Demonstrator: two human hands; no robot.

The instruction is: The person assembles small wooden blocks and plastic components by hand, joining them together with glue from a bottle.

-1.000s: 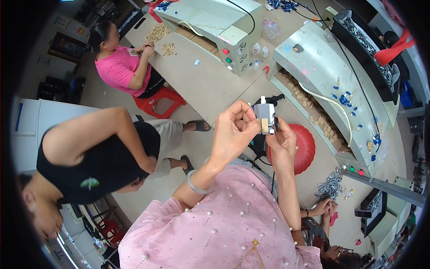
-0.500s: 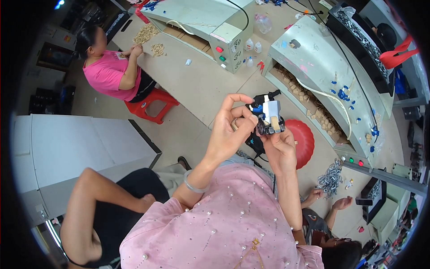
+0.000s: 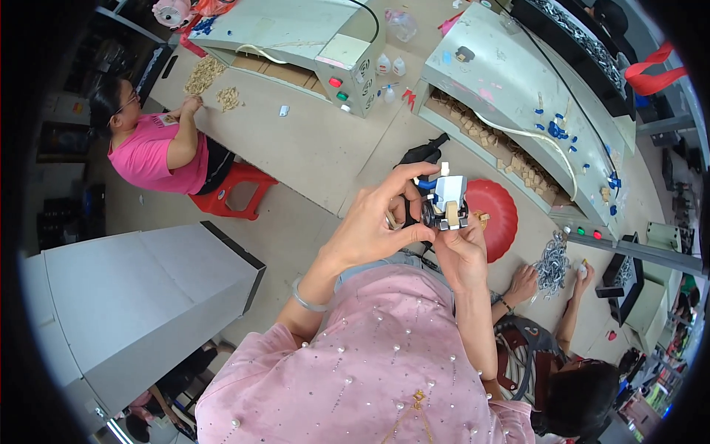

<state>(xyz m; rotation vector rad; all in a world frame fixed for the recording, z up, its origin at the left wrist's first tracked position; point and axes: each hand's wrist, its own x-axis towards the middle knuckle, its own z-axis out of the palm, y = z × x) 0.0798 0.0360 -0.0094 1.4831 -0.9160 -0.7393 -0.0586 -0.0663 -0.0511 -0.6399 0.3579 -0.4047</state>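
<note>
A small toy (image 3: pixel 449 201) with a white-grey top, a tan front piece, blue parts and a black wheel at its left is held up between my hands. My left hand (image 3: pixel 370 222) closes on its left side, index finger bent over by the blue part and thumb low at the wheel. My right hand (image 3: pixel 466 257) grips it from below, thumb and fingers pressed at its base. A red scalloped bowl (image 3: pixel 503 222) with a few tan pieces lies just behind my right hand. A black strap-like thing (image 3: pixel 425 152) lies on the table beyond the toy.
Two grey-green machines (image 3: pixel 510 96) stand across the table; tan pieces (image 3: pixel 518 166) fill the right one's opening. At far left a person in pink (image 3: pixel 166 144) handles tan pieces. At right another person's hands (image 3: pixel 523 285) flank a pile of metal parts (image 3: pixel 553 266). A white cabinet (image 3: pixel 140 288) stands at left.
My left hand's thumb has dropped lower along the toy, and the hand now wraps its left side. The person seated close at my left is gone from that place; the view has shifted.
</note>
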